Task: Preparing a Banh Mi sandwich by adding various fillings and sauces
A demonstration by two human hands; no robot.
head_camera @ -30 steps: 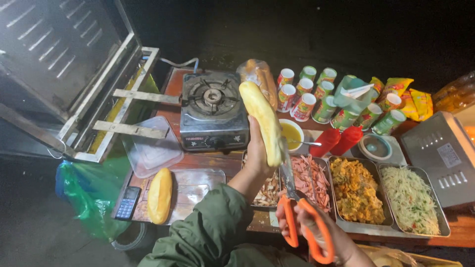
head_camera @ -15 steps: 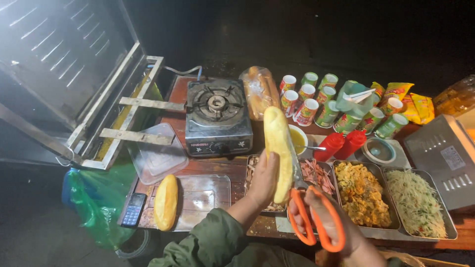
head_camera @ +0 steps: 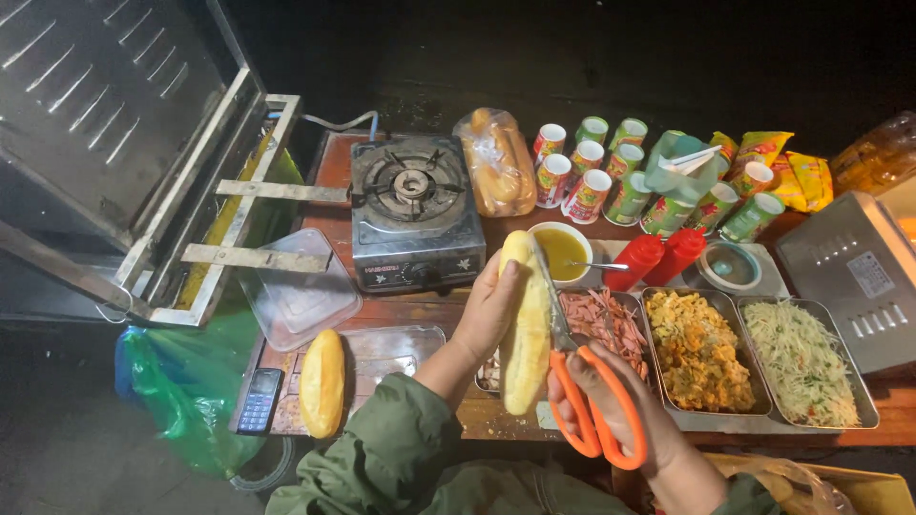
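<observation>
Gripping tight, the left hand (head_camera: 489,310) wraps its fingers round a long, pale-crusted baguette roll (head_camera: 526,329), holding it lengthwise above the front edge of the desk (head_camera: 334,172). Right hand (head_camera: 611,405) is closed through the orange plastic loops of the scissors (head_camera: 582,381), and the steel blades run along the top of the roll, tips up near its far end. Green jacket sleeve (head_camera: 382,458) bunches soft at the left wrist.

Just beyond the bread, three rectangular metal trays sit side by side: sliced pink meat (head_camera: 601,319), lumpy yellow scrambled egg (head_camera: 697,348), shredded pale vegetable (head_camera: 797,348). Round white bowl of yellow sauce (head_camera: 563,253) with a spoon rests behind, two red squeeze bottles (head_camera: 658,259) beside it. A square gas stove (head_camera: 415,210) with its ringed burner stands further left, next to a clear bag of rolls (head_camera: 496,162). Printed paper cups (head_camera: 587,167) cluster at the back.

Off to the left, a second smooth golden roll (head_camera: 322,381) lies on the desk near a dark mobile phone (head_camera: 260,401), clear plastic lids close by.
</observation>
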